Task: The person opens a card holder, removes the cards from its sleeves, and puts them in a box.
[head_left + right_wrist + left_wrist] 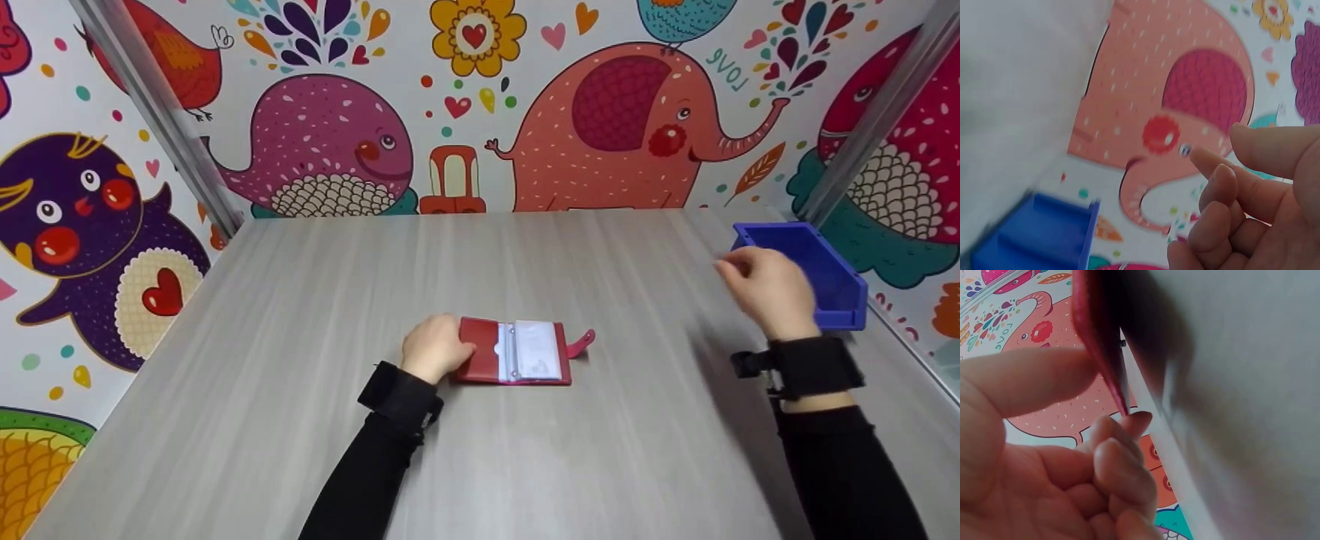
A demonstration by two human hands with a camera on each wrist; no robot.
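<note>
- The red wallet (484,361) lies spread on the tabletop (300,315); the plastic sleeves (538,349) in its right half carry faint marks too small to read.
- At the wallet's right edge, a snap strap (581,343) sticks out, unfastened.
- At the wallet's left edge, the left hand (435,349) pinches the cover, thumb on its face and fingers curled beneath the rim.
- Well right of the wallet, the right hand (776,291) is raised above the tabletop; its fingers are loosely curled, thumb a little apart from the forefinger, holding nothing.
- Farther right and beyond the wallet, just past that hand, stands a blue bin (841,319).
- Tabletop runs out on every side of the wallet, its far edge meeting the printed wall (465,120).
- Beyond and right of the wallet, the wall lettering (726,70) spells LOVE, reversed, by the elephant's trunk (750,141).
</note>
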